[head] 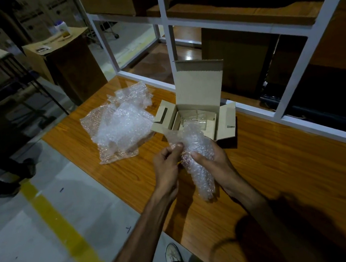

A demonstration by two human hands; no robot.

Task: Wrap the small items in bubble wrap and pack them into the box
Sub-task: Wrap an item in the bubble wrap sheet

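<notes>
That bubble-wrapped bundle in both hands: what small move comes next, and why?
Probably fold down the loose end that the left hand pinches, since the bubble-wrap bundle gripped by the right hand still flares open at the top, and the open box waits just beyond.

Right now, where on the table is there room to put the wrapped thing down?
Bare wood lies to the right of the box, out to the white frame, and along the near edge of the table below both hands. It is crowded between the loose bubble wrap and the box, where the left hand and right hand hold the bundle.
</notes>
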